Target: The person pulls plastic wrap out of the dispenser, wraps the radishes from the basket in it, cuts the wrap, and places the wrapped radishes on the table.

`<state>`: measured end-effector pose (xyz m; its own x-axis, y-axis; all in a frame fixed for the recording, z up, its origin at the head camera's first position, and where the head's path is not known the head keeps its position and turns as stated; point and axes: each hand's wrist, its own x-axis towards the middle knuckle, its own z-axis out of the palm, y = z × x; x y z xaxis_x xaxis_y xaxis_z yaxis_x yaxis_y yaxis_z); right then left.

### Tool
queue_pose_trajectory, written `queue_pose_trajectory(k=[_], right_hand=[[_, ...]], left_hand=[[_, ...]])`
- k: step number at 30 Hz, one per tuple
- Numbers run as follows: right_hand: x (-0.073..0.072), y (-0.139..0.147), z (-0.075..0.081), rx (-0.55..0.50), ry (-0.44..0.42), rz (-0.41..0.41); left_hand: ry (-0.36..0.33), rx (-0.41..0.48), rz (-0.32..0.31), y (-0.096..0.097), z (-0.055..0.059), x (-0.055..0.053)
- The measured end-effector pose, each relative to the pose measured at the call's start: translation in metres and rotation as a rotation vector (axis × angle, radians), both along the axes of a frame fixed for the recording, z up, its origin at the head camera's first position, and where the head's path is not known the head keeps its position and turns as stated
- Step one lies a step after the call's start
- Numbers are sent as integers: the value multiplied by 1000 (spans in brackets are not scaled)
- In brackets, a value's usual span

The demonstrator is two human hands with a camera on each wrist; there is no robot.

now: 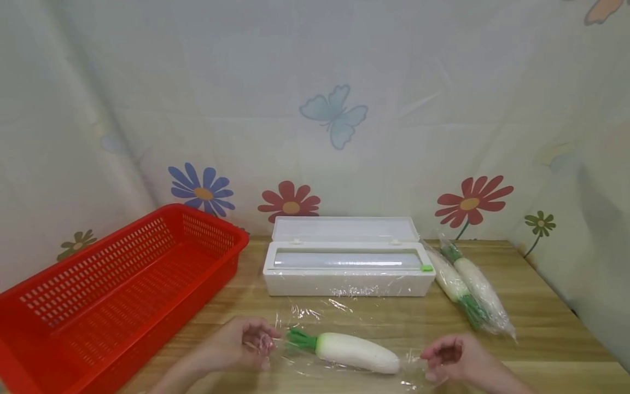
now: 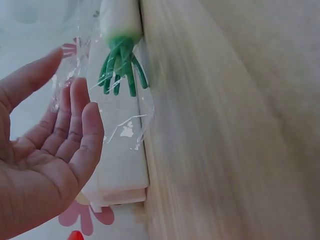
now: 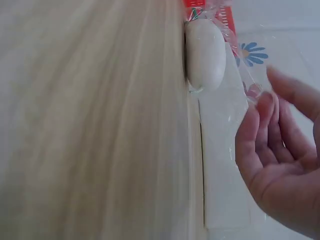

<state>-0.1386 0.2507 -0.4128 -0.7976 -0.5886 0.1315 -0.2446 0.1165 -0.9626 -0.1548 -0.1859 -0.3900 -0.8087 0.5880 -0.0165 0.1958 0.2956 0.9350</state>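
Observation:
A white radish (image 1: 357, 353) with green stalks (image 1: 302, 339) lies crosswise at the front of the wooden table, with clear cling film (image 1: 315, 365) around it. Past the stalk end is my left hand (image 1: 246, 343), thumb and fingers apart; crumpled film (image 2: 65, 85) lies at its fingertips. Beyond the blunt end of the radish is my right hand (image 1: 455, 358), fingers bent loosely. In the right wrist view a film edge (image 3: 252, 92) meets its fingertips, and a small gap shows below the thumb. Whether the film clings to either hand cannot be told.
Behind the radish stands a white cling film box (image 1: 346, 284), lid raised, with a film roll (image 1: 344, 261) and a green slider (image 1: 426, 268). Two film-wrapped radishes (image 1: 479, 284) lie to its right. A red plastic basket (image 1: 197, 279) takes up the left side.

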Motion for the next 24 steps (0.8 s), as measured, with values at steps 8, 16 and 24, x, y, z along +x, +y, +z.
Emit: queue_pose_trajectory(k=[8,16,24], right_hand=[[-20,-4,12,150,90,-239],[-46,-5,26,208,-123,-342],[-61,-13,26,237,-152,-442]], left_hand=[[62,-106,-2,7,10,-17],[196,-187,23,12,17,-37],[234,-246,231,16,15,-56]])
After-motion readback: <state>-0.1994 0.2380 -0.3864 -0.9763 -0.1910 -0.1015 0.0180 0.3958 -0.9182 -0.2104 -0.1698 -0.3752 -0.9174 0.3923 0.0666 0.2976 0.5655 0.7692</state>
